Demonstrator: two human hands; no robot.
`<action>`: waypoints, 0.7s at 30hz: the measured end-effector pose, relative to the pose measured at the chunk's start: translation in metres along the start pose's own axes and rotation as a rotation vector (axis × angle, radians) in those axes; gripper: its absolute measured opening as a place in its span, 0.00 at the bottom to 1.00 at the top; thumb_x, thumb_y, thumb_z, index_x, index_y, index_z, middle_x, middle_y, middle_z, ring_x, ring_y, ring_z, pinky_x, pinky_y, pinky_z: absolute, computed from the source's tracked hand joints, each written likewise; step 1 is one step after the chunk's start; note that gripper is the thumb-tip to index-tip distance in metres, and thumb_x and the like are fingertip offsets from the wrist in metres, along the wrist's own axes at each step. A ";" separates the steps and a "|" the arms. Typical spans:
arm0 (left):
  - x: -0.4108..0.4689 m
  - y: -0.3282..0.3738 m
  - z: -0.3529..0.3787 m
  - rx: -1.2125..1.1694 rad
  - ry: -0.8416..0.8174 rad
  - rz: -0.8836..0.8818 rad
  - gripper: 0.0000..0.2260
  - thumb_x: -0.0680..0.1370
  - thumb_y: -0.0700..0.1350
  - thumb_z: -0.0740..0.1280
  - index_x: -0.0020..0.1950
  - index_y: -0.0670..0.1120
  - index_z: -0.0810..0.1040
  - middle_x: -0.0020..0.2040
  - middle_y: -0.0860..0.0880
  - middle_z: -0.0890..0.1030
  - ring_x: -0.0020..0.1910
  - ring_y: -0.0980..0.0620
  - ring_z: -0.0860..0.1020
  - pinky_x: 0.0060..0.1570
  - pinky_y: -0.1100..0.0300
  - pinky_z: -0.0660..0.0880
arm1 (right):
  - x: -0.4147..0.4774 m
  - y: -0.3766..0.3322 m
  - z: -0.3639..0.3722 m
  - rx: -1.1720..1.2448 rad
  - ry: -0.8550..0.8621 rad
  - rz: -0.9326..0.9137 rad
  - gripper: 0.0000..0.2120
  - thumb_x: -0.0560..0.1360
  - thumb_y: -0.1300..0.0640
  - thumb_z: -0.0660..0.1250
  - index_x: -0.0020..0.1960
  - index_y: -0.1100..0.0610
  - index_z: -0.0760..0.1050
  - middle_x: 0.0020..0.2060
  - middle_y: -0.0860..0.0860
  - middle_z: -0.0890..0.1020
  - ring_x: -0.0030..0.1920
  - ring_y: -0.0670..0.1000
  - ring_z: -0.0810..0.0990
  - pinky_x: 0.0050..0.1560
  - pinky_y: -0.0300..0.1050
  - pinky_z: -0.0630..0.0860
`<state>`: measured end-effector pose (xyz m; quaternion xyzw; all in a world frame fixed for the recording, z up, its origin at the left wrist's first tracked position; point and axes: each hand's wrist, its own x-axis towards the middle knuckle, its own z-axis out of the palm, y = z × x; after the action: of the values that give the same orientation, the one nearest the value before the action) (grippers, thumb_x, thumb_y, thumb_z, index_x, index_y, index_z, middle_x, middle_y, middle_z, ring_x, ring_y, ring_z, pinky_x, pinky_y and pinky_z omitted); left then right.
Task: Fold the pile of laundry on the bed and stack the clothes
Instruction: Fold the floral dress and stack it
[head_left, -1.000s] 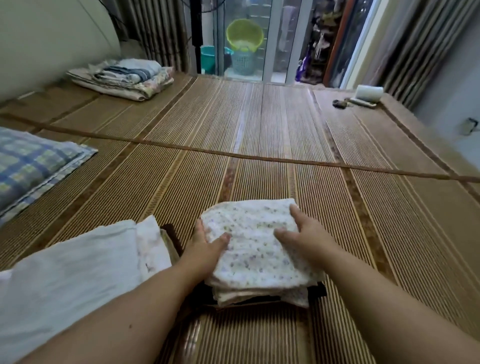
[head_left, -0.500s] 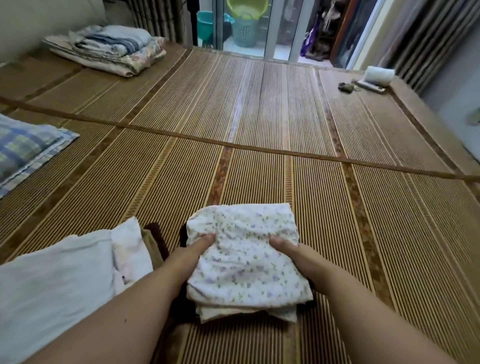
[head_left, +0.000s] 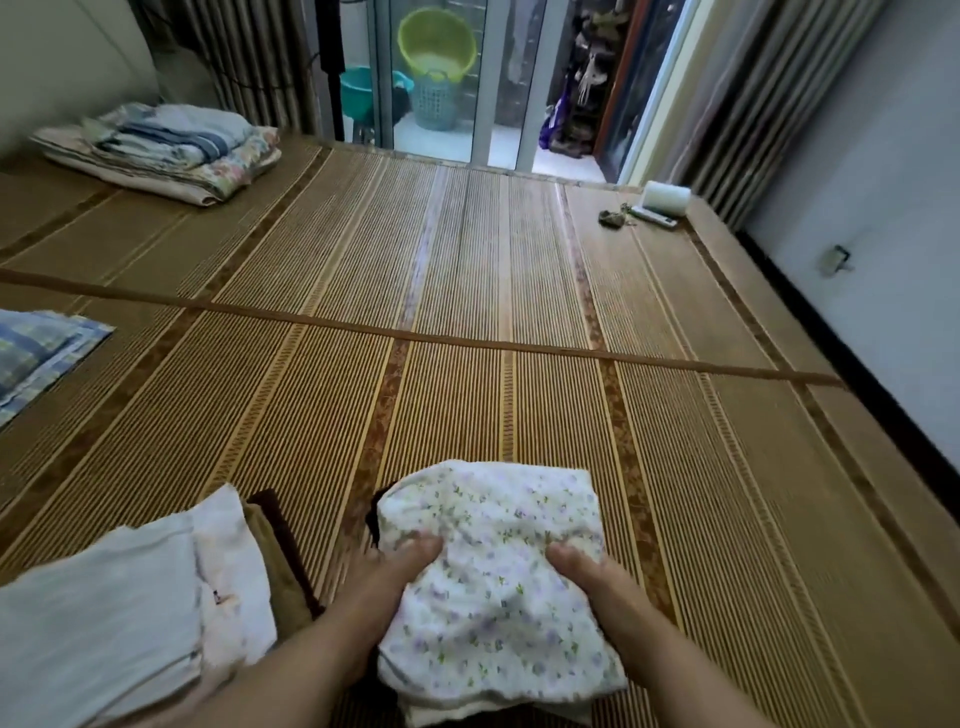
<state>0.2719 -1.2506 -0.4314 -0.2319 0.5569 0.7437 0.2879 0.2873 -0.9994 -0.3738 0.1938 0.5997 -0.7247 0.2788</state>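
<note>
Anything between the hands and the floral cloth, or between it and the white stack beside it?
Nothing visible: left hand and right hand hold the floral folded cloth; only striped bamboo mat separates it from the white folded stack.

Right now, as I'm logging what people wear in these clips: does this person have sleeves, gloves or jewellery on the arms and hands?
No sleeves, gloves, watch or bracelet show: the left hand and right hand are bare, and so are both forearms to the frame's edge. Most fingers are hidden by the cloth, so rings cannot be ruled out.
</note>
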 end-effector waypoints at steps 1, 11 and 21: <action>-0.014 0.003 0.013 0.030 -0.051 0.007 0.40 0.58 0.64 0.79 0.66 0.52 0.75 0.59 0.47 0.82 0.56 0.44 0.82 0.58 0.44 0.77 | -0.022 -0.008 -0.007 0.021 0.010 -0.013 0.35 0.59 0.47 0.77 0.63 0.58 0.75 0.54 0.59 0.83 0.54 0.61 0.83 0.48 0.54 0.81; -0.171 0.061 0.209 0.077 -0.337 -0.009 0.44 0.57 0.59 0.82 0.69 0.50 0.69 0.60 0.41 0.81 0.53 0.37 0.82 0.53 0.36 0.77 | -0.263 -0.095 -0.095 0.041 0.351 -0.106 0.48 0.51 0.39 0.82 0.66 0.57 0.73 0.58 0.60 0.82 0.57 0.63 0.81 0.61 0.66 0.73; -0.210 0.003 0.457 0.188 -0.499 -0.028 0.32 0.66 0.53 0.77 0.66 0.47 0.71 0.55 0.39 0.83 0.50 0.37 0.83 0.49 0.39 0.80 | -0.398 -0.079 -0.300 0.168 0.521 -0.211 0.51 0.47 0.35 0.82 0.65 0.57 0.75 0.56 0.59 0.82 0.56 0.63 0.81 0.61 0.65 0.74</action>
<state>0.4113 -0.8470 -0.1648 -0.0214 0.5318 0.7189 0.4470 0.5267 -0.6280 -0.1305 0.3326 0.6057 -0.7225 0.0215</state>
